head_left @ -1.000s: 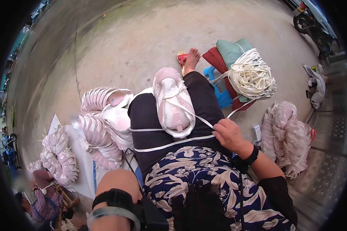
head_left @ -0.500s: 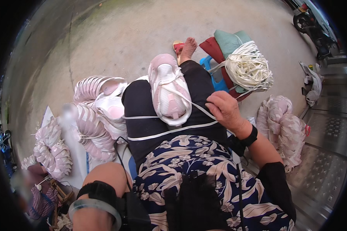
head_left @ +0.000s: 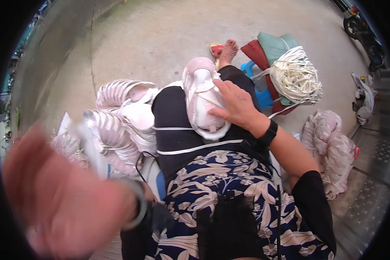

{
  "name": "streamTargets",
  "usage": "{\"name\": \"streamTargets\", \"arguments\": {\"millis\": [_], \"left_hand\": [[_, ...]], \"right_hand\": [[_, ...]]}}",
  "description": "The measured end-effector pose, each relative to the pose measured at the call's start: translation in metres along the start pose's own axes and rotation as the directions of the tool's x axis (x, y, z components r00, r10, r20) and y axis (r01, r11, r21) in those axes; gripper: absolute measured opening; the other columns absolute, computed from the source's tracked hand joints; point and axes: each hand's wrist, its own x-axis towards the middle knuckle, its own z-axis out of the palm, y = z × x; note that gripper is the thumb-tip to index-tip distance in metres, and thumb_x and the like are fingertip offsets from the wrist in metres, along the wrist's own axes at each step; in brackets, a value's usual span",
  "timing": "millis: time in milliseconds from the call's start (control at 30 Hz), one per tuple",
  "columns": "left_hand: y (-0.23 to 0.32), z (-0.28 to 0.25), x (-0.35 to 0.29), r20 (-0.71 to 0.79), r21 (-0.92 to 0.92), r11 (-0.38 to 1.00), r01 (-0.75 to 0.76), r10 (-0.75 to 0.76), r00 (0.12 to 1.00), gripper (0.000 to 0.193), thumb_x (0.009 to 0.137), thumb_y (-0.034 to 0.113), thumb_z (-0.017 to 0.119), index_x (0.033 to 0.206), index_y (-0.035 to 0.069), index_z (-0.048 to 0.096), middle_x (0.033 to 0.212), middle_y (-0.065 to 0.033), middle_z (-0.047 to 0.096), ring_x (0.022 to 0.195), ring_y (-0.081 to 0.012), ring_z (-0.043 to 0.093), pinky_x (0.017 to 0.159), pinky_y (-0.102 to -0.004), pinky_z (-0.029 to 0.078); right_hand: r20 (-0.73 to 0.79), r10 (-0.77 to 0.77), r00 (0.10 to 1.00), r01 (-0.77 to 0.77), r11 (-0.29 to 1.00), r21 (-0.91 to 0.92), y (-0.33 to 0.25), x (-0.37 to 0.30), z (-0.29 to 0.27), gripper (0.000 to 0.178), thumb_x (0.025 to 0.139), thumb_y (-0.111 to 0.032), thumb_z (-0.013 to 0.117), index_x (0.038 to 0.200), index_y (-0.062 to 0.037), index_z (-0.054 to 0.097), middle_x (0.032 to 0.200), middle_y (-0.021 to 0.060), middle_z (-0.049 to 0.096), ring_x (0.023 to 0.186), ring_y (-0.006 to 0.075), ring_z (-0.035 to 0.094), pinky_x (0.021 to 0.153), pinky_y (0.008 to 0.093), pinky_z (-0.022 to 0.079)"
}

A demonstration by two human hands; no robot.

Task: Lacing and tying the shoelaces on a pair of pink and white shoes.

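Note:
A pink and white shoe upper (head_left: 199,104) lies on my lap across the black trousers, with white lace running over its mesh tongue. My right hand (head_left: 238,104) rests on its right side, thumb and fingers apart and touching the upper. No lace shows plainly between those fingers. Raised close at the lower left is my left hand (head_left: 69,195), smeared by motion and away from the shoe upper. Its fingers are too blurred to read. White straps (head_left: 199,147) cross my thighs.
Stacked pink and white uppers (head_left: 112,134) lie to my left. At the upper right, a bundle of white laces (head_left: 294,76) sits on folded red and green cloth over a blue stool (head_left: 262,95). More bundled uppers (head_left: 327,147) stand right, near a metal surface (head_left: 368,173).
My right hand has moved from the pulled lace, up and left onto the shoe upper, its fingers spreading. My left hand has come up into view at the lower left.

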Motion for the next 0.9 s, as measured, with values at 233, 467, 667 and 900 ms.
{"name": "streamTargets", "arguments": {"millis": [233,467,667,900], "left_hand": [[-0.152,0.015,-0.124,0.517,0.632,0.750,0.194,-0.595,0.615,0.033,0.074,0.012,0.065,0.103,0.001,0.055,0.099,-0.0154,0.058,0.095,-0.0292,0.056,0.082,-0.0368,0.043],[-0.194,0.011,-0.174,0.588,0.768,0.590,-0.248,-0.498,0.637,0.061,0.066,0.018,0.065,0.121,0.002,0.044,0.124,-0.0183,0.046,0.116,-0.0355,0.043,0.097,-0.0409,0.033],[-0.199,0.010,-0.189,0.472,0.733,0.665,0.143,-0.649,0.597,0.068,0.063,0.014,0.064,0.124,0.001,0.038,0.131,-0.0211,0.039,0.122,-0.0381,0.036,0.100,-0.0466,0.026],[-0.195,0.015,-0.191,0.519,0.760,0.647,-0.058,-0.551,0.653,0.056,0.065,0.012,0.065,0.114,0.000,0.041,0.124,-0.0213,0.044,0.112,-0.0386,0.044,0.091,-0.0442,0.036]], "right_hand": [[0.044,0.004,0.999,-0.005,1.000,0.030,0.006,0.000,-0.003,0.060,0.070,-0.021,0.065,0.122,-0.0006,0.042,0.100,0.0168,0.053,0.098,0.0334,0.053,0.082,0.0410,0.045],[0.019,0.025,1.000,-0.024,0.999,-0.043,0.002,0.006,0.002,0.042,0.068,-0.009,0.056,0.108,0.0003,0.047,0.094,0.0180,0.053,0.091,0.0342,0.056,0.075,0.0434,0.047],[0.004,0.107,0.994,-0.106,0.993,-0.056,0.002,0.007,0.006,0.034,0.068,-0.008,0.055,0.101,-0.0004,0.050,0.092,0.0172,0.054,0.090,0.0341,0.056,0.074,0.0434,0.048],[-0.048,0.045,0.998,-0.042,0.997,0.060,0.018,0.005,0.010,0.025,0.068,-0.005,0.053,0.093,-0.0019,0.054,0.087,0.0152,0.053,0.086,0.0343,0.054,0.076,0.0424,0.045]]}}
